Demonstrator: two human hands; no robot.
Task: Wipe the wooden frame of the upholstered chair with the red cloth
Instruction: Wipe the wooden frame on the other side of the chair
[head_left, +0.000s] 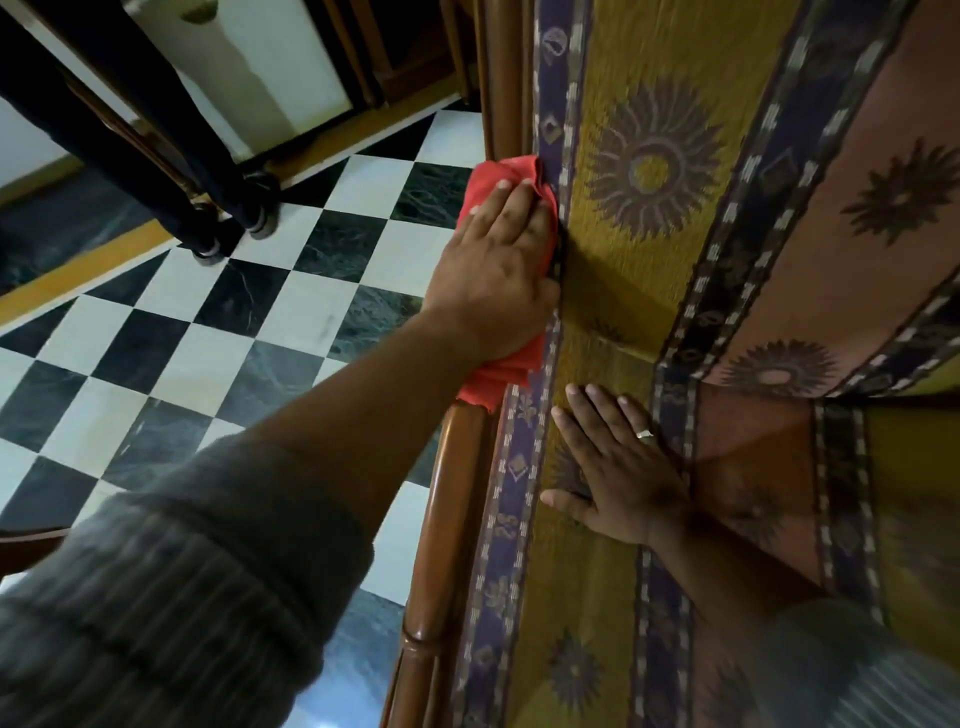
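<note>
Close to me are two grey sleeves (156, 597), one on each arm of the person. The right hand (618, 473) lies flat and open on the seat of the upholstered chair (649, 260), fingers spread, holding nothing. It has a ring on one finger. It looks like it is just steadying the chair.

A little further on, the left hand (493, 270) presses down on the red cloth (498, 182). The palm and fingers push the cloth flat against the wooden frame (447, 519), right where the wood meets the striped fabric. I cannot tell if the thumb curls under it. There is one cloth, and the left hand is the one on it.

The wooden frame is a long rail. It runs from near the person straight away from them, past the cloth and on up. So the cloth should slide along that line, I think, either away or back. Bare shiny wood shows on both sides of the cloth.

Past the chair is a black and white checked floor (260, 312), and dark furniture legs (208, 208) stand on it.
</note>
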